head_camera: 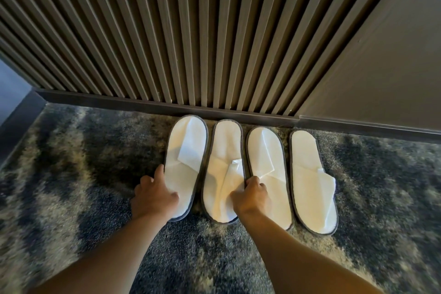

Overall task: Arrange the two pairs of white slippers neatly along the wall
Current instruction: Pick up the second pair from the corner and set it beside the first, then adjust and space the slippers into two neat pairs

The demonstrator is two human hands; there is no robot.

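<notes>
Four white slippers with grey edging lie side by side on the carpet, toes towards the wall. My left hand [154, 198] is curled around the left edge of the leftmost slipper [188, 148], thumb on top of it. My right hand [253, 194] is closed at the gap between the second slipper [223, 174] and the third slipper [267, 155]. Its thumb lies on the second slipper's flattened strap and its fingers curl over that slipper's right edge. The rightmost slipper [310, 181] lies untouched, set slightly nearer to me than the others.
A dark baseboard [143, 102] runs under a ribbed slatted wall panel [191, 31], with a plain grey panel [381, 67] to the right. The mottled grey and beige carpet [83, 162] spreads on both sides of the slippers.
</notes>
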